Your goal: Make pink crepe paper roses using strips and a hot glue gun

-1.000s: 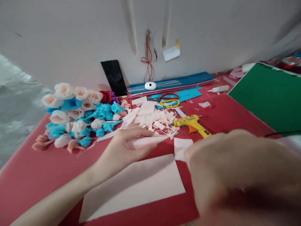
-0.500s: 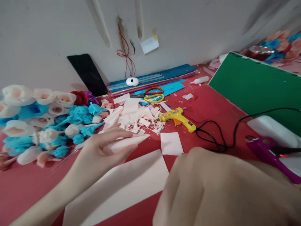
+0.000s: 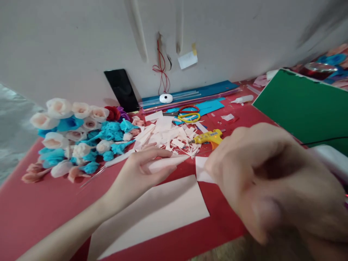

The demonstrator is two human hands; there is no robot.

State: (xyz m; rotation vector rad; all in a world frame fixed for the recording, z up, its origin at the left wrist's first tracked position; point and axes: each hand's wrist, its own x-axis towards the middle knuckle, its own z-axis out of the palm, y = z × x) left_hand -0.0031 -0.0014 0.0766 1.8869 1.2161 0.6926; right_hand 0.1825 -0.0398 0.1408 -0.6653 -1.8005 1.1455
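Observation:
My left hand [image 3: 141, 170] reaches in from the lower left and pinches a pale pink paper strip [image 3: 167, 162] between thumb and fingers, just above the red table [image 3: 40, 203]. Close to the camera, my right hand [image 3: 266, 177] shows its back, blurred, with the fingers curled in; whatever is inside them is hidden. It hangs over a small pale pink paper rectangle [image 3: 200, 166]. A large pale pink sheet [image 3: 152, 214] lies flat on the table below both hands.
A pile of pink, white and blue paper flowers [image 3: 81, 137] lies at the left. Pink paper scraps [image 3: 168, 136], a yellow glue gun [image 3: 208, 137] and scissors [image 3: 189, 114] sit behind the hands. A green board [image 3: 307, 105] is at the right, and a black phone [image 3: 122, 90] leans on the wall.
The view swung right and then back left. My right hand rose and moved towards the small paper rectangle. My left hand keeps hold of the strip.

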